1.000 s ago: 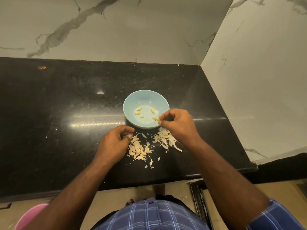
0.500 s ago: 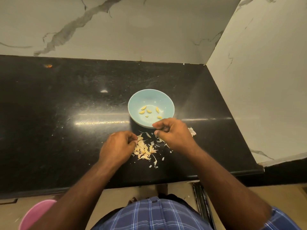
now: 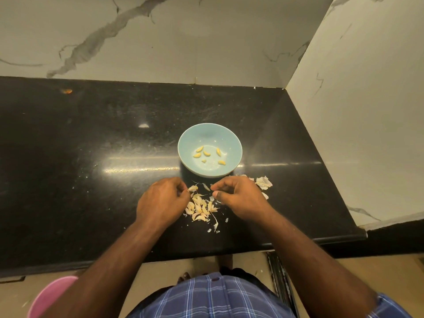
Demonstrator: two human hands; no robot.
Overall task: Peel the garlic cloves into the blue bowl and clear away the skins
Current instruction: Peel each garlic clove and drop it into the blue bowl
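Note:
The blue bowl (image 3: 210, 134) stands on the black counter with several peeled yellow cloves (image 3: 206, 153) inside. In front of it lies a pile of garlic cloves and skins (image 3: 200, 208). My left hand (image 3: 163, 198) is curled at the pile's left edge, its fingertips pinching a pale garlic clove (image 3: 193, 188). My right hand (image 3: 238, 196) hovers at the pile's right edge with curled fingers, thumb and forefinger slightly apart, nothing visible between them. More loose skins (image 3: 263, 182) lie right of that hand.
The black counter (image 3: 91, 168) ends in marble walls at the back and right. Its front edge runs just below my forearms. A pink round container (image 3: 49, 297) sits on the floor at lower left. Small skin flakes (image 3: 215, 227) are scattered toward the front edge.
My right hand dropped a peeled clove into the bowl, then drew back down to the pile. My left hand stayed curled at the pile's left side.

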